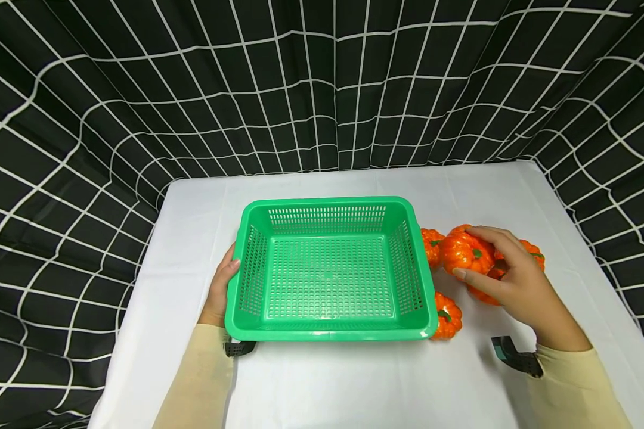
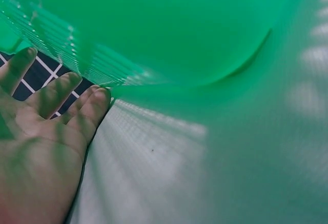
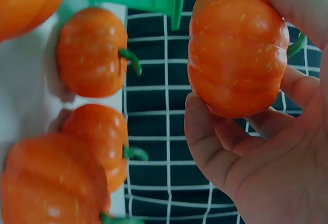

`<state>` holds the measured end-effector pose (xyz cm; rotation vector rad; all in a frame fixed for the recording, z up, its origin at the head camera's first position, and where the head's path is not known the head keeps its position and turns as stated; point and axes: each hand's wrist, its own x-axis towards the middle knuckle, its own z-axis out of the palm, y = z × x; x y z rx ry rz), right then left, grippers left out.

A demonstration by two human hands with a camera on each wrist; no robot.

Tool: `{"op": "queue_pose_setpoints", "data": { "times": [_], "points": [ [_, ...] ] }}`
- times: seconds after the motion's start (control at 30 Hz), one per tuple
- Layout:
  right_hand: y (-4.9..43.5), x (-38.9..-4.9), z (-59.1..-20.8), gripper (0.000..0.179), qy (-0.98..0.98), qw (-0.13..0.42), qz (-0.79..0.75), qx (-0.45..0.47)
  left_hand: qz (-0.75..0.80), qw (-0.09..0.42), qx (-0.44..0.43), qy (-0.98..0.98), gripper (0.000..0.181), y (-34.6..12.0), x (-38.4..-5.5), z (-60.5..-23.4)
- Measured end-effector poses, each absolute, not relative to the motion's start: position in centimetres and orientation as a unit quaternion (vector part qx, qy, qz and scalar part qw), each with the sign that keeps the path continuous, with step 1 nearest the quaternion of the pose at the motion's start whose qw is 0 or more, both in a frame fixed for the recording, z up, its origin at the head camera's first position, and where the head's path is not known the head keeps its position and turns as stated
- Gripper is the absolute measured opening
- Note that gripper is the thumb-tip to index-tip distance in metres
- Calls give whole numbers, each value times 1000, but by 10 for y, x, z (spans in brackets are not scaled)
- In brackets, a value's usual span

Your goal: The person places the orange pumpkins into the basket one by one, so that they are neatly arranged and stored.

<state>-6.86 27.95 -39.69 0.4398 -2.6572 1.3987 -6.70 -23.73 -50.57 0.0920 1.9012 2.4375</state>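
Observation:
A green plastic basket [image 1: 327,333] with perforated walls and nothing in it stands in the middle of the head view. My left hand [image 1: 222,283] grips its left side, with the thumb at the rim; in the left wrist view the fingers [image 2: 95,106] lie against the outside of the basket wall. To the right of the basket, my right hand [image 1: 507,268] holds an orange toy pumpkin [image 1: 464,251] with a green stem, between thumb and fingers. The right wrist view shows this pumpkin [image 3: 238,49] raised clear of the others.
More pumpkins lie around the right hand: one by the basket's right wall [image 1: 432,247], another near its front right corner [image 1: 448,316], others under and behind the hand [image 1: 533,255]. A white cloth covers the table [image 1: 322,381]. Black curtains with white grid lines [image 1: 333,107] surround it.

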Motion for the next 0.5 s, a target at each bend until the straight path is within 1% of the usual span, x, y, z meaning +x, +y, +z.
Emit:
{"op": "queue_pose_setpoints", "data": {
  "times": [0.2, 0.33, 0.5],
  "points": [
    [263, -74, -396, 75, -873, 45, 454, 171, 784, 26, 19, 620, 72, -237, -66, -506],
    [253, -77, -397, 74, -872, 39, 453, 180, 783, 24, 26, 621, 72, -237, -68, -507],
    [241, -80, -397, 76, -861, 48, 457, 218, 786, 26, 34, 617, 72, -237, -69, -507]
  ]
}}
